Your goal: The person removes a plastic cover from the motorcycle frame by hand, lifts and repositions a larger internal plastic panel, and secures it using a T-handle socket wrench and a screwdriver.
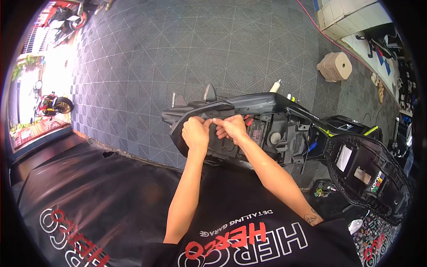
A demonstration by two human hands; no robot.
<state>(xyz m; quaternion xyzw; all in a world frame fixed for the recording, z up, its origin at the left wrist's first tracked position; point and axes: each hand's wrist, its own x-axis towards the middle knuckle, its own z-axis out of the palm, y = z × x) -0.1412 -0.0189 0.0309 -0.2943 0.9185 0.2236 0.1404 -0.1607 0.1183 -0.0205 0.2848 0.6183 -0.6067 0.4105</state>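
Black shirt (240, 196) at six o'clock. I see left hand (196, 132) and right hand (232, 127) touching (can't tell if pinching) above bike tray (220, 147) holding dark parts (257, 135).

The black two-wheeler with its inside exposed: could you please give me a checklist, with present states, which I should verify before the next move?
1. Left hand over the tail of the black two-wheeler: ok.
2. Right hand close to the left, fingers nearly meeting: ok.
3. A small part pinched between the fingers: cannot tell, too small to see.
4. Exposed grey inner frame covered against dropped parts: not ok, it lies open.
5. Black rimmed shell with pale labels away from both hands: ok.
6. Cream bottle with white tip closed: cannot tell.
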